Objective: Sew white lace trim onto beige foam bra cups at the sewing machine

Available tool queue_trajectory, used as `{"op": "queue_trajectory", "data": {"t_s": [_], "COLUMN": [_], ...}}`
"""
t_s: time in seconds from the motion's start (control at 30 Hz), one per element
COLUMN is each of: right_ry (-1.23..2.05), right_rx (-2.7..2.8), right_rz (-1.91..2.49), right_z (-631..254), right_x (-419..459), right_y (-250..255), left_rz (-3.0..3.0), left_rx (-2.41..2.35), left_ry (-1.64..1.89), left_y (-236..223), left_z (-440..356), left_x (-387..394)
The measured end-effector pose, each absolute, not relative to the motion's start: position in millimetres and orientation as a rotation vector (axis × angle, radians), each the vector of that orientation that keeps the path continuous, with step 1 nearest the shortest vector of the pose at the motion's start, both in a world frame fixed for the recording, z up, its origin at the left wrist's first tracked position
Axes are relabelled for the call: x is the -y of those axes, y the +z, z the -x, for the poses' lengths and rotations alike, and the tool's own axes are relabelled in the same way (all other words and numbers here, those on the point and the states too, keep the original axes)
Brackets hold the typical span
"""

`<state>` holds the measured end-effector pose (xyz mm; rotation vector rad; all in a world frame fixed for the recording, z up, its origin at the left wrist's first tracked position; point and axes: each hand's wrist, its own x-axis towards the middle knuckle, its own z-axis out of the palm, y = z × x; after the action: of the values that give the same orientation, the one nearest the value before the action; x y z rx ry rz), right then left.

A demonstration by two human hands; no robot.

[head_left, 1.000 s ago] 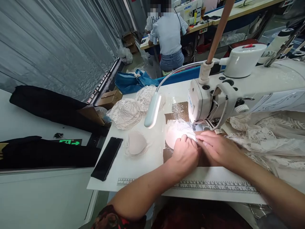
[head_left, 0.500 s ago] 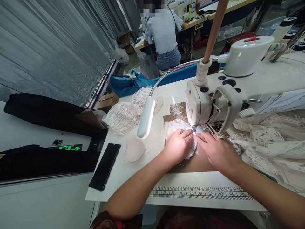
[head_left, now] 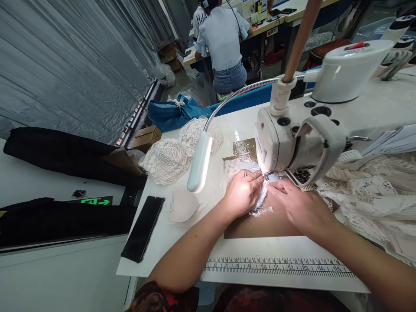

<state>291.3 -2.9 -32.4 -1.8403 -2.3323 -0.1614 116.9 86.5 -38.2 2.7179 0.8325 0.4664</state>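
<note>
Pressing down on the white lace piece (head_left: 242, 164) with the left hand (head_left: 243, 193), palm down with fingers bunched close together, right by the needle end of the sewing machine (head_left: 271, 138). Can't tell about any actual pinch there. Reaching in over the brown board (head_left: 260, 227) with the right hand (head_left: 303, 206), thumb and fingers set narrow and aimed at the same spot; can't tell about a grip there either. Compared with a second ago: no more smooth pinkish face left of the knuckles, just lace, plus some clear film (head_left: 260, 211) poking out below. Also slightly wider apart at the fingertips than half a second back, with more metal plate (head_left: 277, 177) on view. Further out, same as before: lit lamp (head_left: 199, 162), padded cup (head_left: 182, 206), stacked lace cups (head_left: 165, 160), black phone (head_left: 143, 229). Off to the right, a heap of lacy fabric (head_left: 383, 186).
</note>
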Motion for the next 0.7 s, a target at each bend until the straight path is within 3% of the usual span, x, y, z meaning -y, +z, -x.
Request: {"op": "queue_trajectory", "data": {"t_s": [0.43,0.57,0.7], "right_ry": [-0.065,0.062,0.157], "right_rx": [2.318,2.249,2.369], "right_rz": [1.699,1.462,1.248], "right_z": [-298.8,-305.2,-308.3], "right_x": [10.7,13.9,15.7], "right_y": [-39.7,-39.1,-41.0], "left_rz": [-2.655,-2.574,-2.407], "left_rx": [-1.252,-0.897,-0.599], "left_ry": [0.218,0.057,0.311], "left_y": [-23.7,-6.6,6.5], "left_z": [-112.9,-92.0,-70.9], "left_x": [-83.7,-71.2,-53.9]}}
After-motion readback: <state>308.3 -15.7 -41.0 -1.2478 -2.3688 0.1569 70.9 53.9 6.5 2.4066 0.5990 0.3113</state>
